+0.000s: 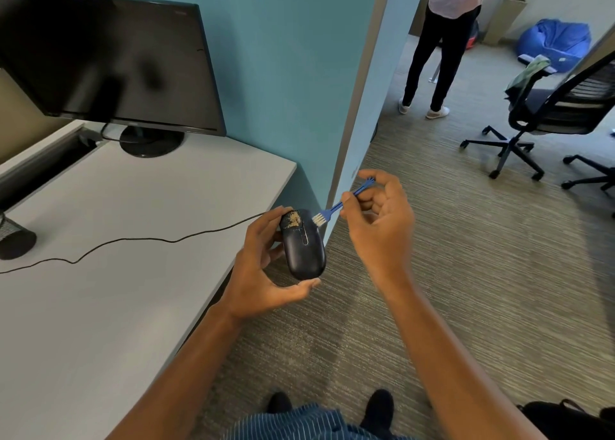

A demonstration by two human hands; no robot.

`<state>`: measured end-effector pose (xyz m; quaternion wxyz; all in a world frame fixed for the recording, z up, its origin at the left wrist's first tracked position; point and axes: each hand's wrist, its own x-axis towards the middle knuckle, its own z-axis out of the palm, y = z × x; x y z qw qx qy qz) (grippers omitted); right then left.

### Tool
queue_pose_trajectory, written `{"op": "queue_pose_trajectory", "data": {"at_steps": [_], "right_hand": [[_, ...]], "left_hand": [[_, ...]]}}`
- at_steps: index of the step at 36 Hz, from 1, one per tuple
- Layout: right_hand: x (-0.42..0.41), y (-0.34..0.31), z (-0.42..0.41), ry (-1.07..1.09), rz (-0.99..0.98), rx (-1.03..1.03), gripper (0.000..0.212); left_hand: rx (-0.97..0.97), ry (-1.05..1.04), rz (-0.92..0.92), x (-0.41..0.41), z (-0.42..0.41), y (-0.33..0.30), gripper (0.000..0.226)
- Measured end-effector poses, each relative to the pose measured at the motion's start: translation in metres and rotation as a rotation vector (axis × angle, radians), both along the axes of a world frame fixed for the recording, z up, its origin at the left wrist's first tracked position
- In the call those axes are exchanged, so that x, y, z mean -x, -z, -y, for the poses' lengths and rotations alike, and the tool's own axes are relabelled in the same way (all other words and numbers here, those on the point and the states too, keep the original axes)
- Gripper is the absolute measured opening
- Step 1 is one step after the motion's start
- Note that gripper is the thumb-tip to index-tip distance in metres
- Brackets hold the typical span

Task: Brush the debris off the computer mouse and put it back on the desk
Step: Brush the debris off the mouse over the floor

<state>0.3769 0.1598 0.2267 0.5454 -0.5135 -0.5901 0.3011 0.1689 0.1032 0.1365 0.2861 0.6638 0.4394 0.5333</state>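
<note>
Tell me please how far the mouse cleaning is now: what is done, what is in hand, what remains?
Done: the left hand has lifted the black wired mouse off the desk.
In hand: the right hand pinches a small blue brush, bristles at the mouse's front edge.
Left: tan debris sits on the front left button; then the mouse must go back on the desk.

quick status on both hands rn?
Left hand: holding the mouse off the desk edge, debris on its front.
Right hand: pinching the blue brush, bristles at the mouse.
</note>
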Motion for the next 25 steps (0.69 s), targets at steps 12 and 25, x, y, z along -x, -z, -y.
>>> {"op": "queue_pose_trajectory", "data": {"at_steps": [12,25], "right_hand": [[0.0010,0.0074,0.0021,0.020,-0.066,0.042,0.037],[-0.0078,0.0055,0.0072,-0.011,-0.127,-0.013,0.037]], "left_hand": [[0.005,0.003,0.008,0.0009,-0.0014,0.0041,0.127],[0.024,-0.031,0.013,0.0009,0.0037,-0.0013,0.126]]}}
